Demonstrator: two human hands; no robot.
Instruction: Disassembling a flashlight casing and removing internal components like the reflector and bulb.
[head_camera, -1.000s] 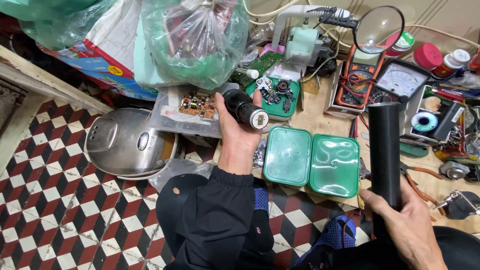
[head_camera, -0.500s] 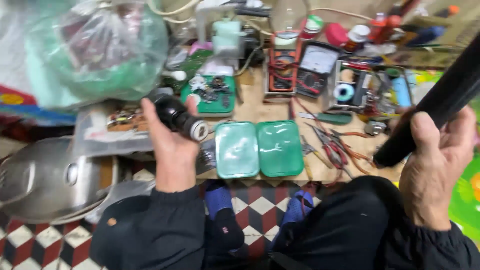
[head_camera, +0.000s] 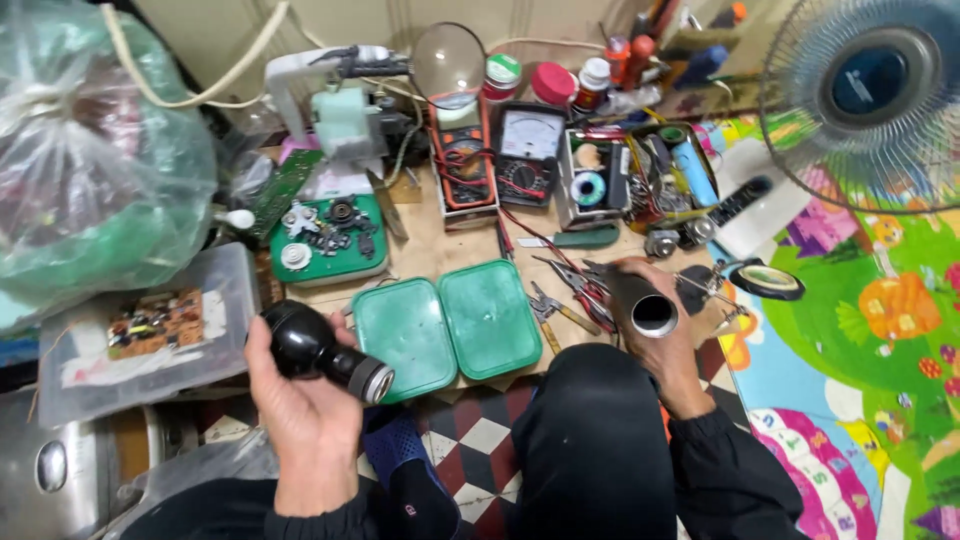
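Left hand (head_camera: 305, 420) clenched around the black flashlight head (head_camera: 325, 357), held low over the lap near the open green tin (head_camera: 447, 325). Right hand (head_camera: 665, 345) gripping the black tube (head_camera: 640, 305) — swung down from upright half a second ago, open end now facing up. Halves apart, ready for joining or inspection.

An open hinged case (head_camera: 447, 327) lies on the workbench (head_camera: 425, 250) between the left hand (head_camera: 300, 405) and right hand (head_camera: 665, 340), two meters (head_camera: 500, 160) behind it.
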